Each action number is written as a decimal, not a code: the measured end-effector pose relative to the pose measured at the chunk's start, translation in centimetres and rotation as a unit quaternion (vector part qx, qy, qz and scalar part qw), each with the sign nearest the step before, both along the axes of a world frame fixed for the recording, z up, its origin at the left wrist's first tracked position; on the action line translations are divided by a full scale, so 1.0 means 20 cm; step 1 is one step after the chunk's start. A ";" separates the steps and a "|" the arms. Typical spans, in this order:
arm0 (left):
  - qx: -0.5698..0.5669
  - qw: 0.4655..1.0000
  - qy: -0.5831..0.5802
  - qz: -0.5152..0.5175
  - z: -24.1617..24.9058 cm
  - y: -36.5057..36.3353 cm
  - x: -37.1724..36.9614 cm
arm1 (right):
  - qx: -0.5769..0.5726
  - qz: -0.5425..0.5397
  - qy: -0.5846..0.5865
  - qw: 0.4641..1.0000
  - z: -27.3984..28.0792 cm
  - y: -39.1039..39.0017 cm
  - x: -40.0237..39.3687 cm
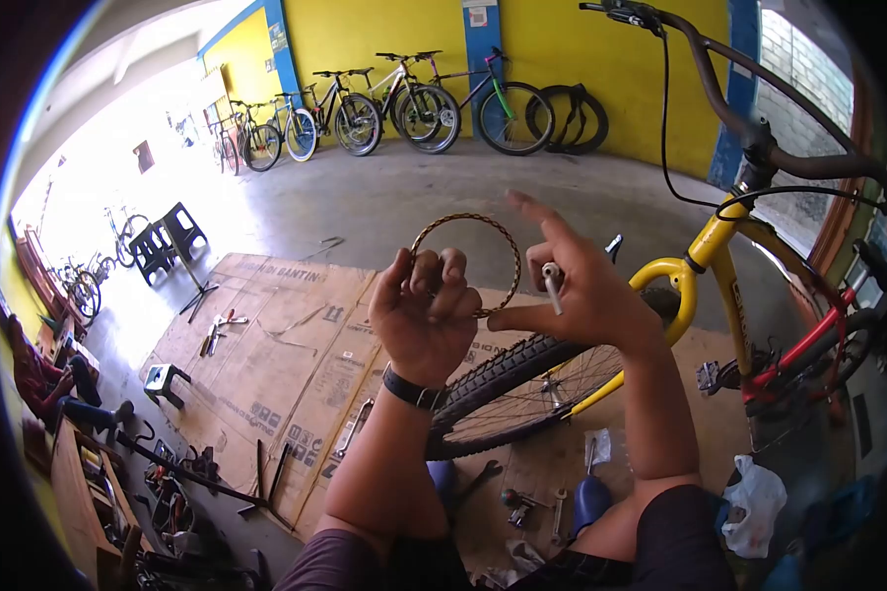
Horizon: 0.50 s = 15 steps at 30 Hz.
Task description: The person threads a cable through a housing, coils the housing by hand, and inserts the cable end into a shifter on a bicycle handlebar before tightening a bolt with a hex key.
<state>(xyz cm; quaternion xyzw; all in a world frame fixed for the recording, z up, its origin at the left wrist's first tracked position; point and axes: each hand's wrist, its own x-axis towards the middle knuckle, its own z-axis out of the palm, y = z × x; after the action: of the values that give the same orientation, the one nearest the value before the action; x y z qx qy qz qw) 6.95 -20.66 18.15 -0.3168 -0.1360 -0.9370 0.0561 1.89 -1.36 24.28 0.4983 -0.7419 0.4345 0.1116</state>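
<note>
In the head view, my left hand [426,317] is raised with its fingers curled around the near side of a thin gold-and-black patterned ring [516,251]. To its right, my right hand [596,294] has the index finger stretched out and the thumb reaching to the ring's lower edge. Its other fingers are bent around a short silver metal rod with a rounded end [553,284]; I cannot tell what kind of tool or part this is. Behind and below the hands lies a bicycle wheel [522,379] with a knobby black tyre, under the yellow bicycle fork [665,271].
The yellow bicycle frame [712,239] and its handlebar [719,84] rise at the right. Flattened cardboard [256,335] covers the floor, with wrenches [478,483] and a plastic bag [754,507]. A small stool [166,382] stands left, near a seated person [54,379]. Bicycles [394,108] line the yellow wall.
</note>
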 end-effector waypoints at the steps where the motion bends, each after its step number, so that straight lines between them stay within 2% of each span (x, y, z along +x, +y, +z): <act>1: -0.015 1.000 0.016 -0.007 0.00 -0.01 0.00 | -0.006 0.010 -0.025 1.000 0.01 0.00 0.01; 3: -0.041 0.999 0.011 -0.028 0.00 -0.02 0.02 | 0.032 0.046 -0.080 0.995 0.06 0.01 0.02; 6: -0.036 0.998 -0.006 -0.041 0.01 -0.02 0.03 | 0.025 0.071 -0.035 0.997 0.04 0.00 0.01; 9: -0.029 0.998 -0.048 -0.010 0.04 0.00 0.04 | -0.053 0.051 0.018 0.997 -0.01 -0.04 0.02; 12: -0.044 0.993 -0.103 0.027 0.06 0.02 0.02 | -0.053 0.009 0.077 0.996 -0.04 -0.05 0.05; 15: -0.027 0.987 -0.151 0.052 0.02 -0.01 -0.01 | -0.002 -0.035 0.168 0.985 -0.05 -0.06 0.08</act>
<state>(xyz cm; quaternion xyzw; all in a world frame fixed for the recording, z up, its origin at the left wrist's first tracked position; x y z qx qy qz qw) 6.66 -20.93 18.49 -0.1658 -0.1842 -0.9659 0.0751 3.46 -2.61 23.22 0.5375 -0.7287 0.3423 0.2510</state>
